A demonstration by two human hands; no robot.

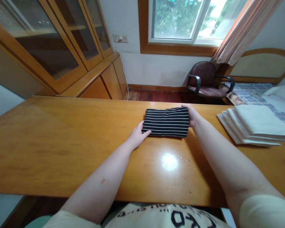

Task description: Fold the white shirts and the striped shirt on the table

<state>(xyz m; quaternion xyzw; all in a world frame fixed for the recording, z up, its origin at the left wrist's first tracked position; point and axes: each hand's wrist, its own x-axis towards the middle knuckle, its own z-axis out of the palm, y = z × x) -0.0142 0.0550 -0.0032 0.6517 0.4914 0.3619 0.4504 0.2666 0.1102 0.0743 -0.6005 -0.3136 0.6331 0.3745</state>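
On the tabletop (pixel 61 142), a bright reflection (pixel 169 161) lies nearest the person. Just past it, in front of the person, the folded striped cloth (pixel 166 123) sits between the hands. The left hand (pixel 139 134) has its thumb over the near left corner and its fingers along the left edge, a grip that seems to pinch lightly. The right hand (pixel 192 116) curls around the right edge toward the far corner; how firmly that grip closes I cannot tell.

The cloth looks light, soft and floppy, neither fragile nor slippery; its short ends, with all layers caught together, seem the best hold. Its long axis runs left to right, as do its white stripes, with the short ends facing the hands.

To the right lies a stack of white folded pieces (pixel 254 122); beyond stand a chair (pixel 205 79) and a window (pixel 178 20).
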